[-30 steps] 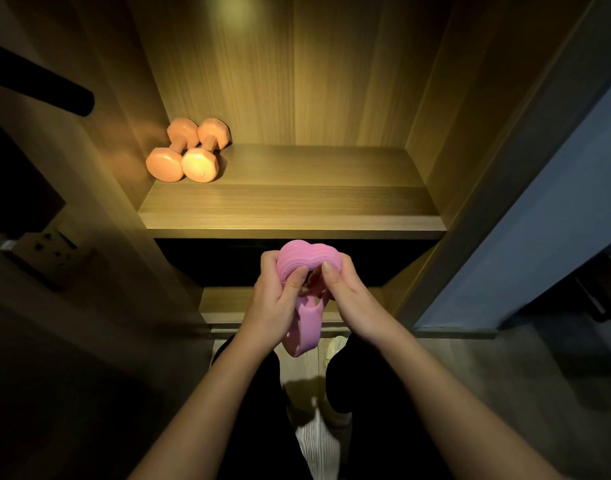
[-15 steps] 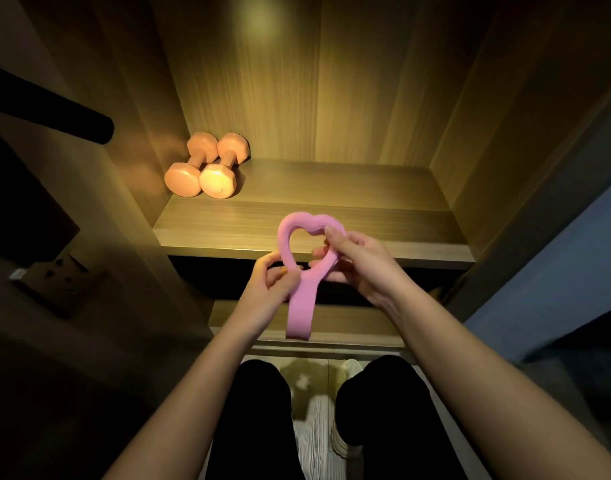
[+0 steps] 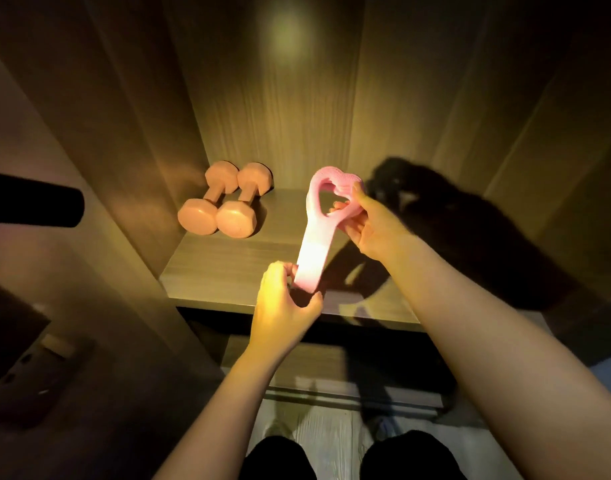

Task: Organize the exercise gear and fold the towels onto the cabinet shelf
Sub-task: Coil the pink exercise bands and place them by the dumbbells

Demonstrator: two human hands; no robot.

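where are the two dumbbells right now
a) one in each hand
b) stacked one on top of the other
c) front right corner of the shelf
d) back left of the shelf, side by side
d: the dumbbells lie side by side at the back left of the shelf, while the left hand and right hand hold only the pink band.

Black bar [image 3: 30,199] cut by left edge, right of shelf [image 3: 227,265] lost in shadow
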